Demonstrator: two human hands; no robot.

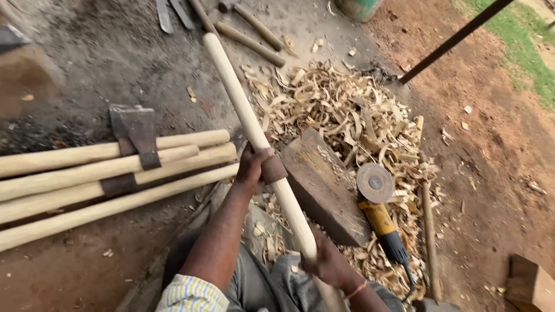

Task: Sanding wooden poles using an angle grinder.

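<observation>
Our left hand (pixel 252 164) wraps a brown sanding pad (pixel 273 169) around the pale wooden handle (pixel 243 107); our right hand (pixel 330 263) grips its near end. Handle slants far-left over a wood block (pixel 324 188). Right of it: grinder (pixel 378 208), shavings (pixel 347 112). Left: stacked handles (pixel 87 173), axe head (pixel 134 133).

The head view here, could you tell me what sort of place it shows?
Probably an outdoor woodworking yard for tool handles. Wood shavings are heaped on bare earth, finished handles lie stacked with an axe head on them, and an angle grinder rests by a wooden block.
</observation>
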